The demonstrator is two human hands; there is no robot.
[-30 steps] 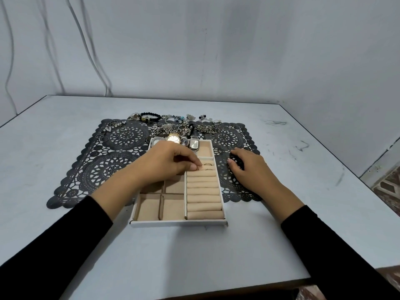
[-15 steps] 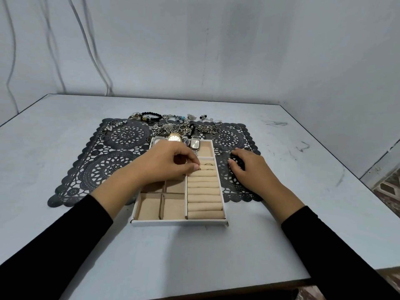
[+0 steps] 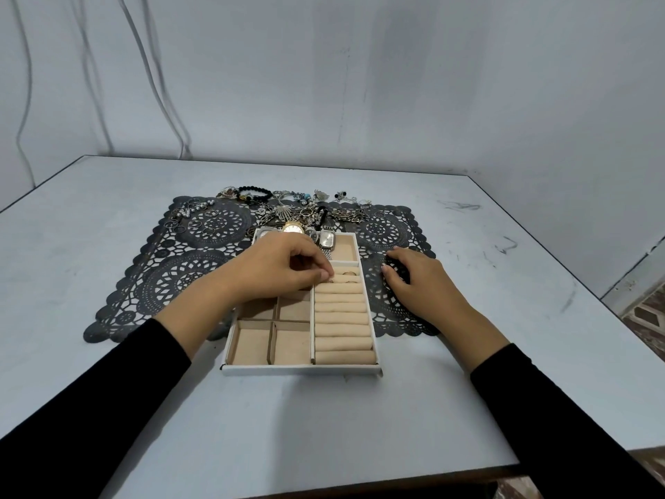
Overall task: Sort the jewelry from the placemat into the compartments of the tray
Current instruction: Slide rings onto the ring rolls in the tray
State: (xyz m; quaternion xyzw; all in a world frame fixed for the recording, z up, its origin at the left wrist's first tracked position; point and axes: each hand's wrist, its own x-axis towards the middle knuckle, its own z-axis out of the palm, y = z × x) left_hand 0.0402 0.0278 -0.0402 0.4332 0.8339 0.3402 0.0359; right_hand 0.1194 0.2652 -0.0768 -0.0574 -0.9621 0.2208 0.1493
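Observation:
A white tray (image 3: pixel 302 370) with beige compartments and a column of ring rolls stands on the near edge of a black lace placemat (image 3: pixel 201 225). My left hand (image 3: pixel 277 268) reaches over the tray, and its fingertips pinch a small ring (image 3: pixel 330 281) at the upper ring rolls. Another ring (image 3: pixel 348 273) sits in the rolls just beyond. A gold watch (image 3: pixel 293 228) and a square silver watch (image 3: pixel 326 239) lie in the tray's far compartments, partly behind my left hand. My right hand (image 3: pixel 421 282) rests on the placemat right of the tray, holding nothing.
A tangle of chains, pendants and a black bead bracelet (image 3: pixel 253 192) lies along the placemat's far edge. Several loose rings (image 3: pixel 187 214) are scattered at its far left. The grey table (image 3: pixel 503 268) meets walls behind and to the right.
Both hands stay almost where they were. My left fingertips keep working the ring at the same upper rolls.

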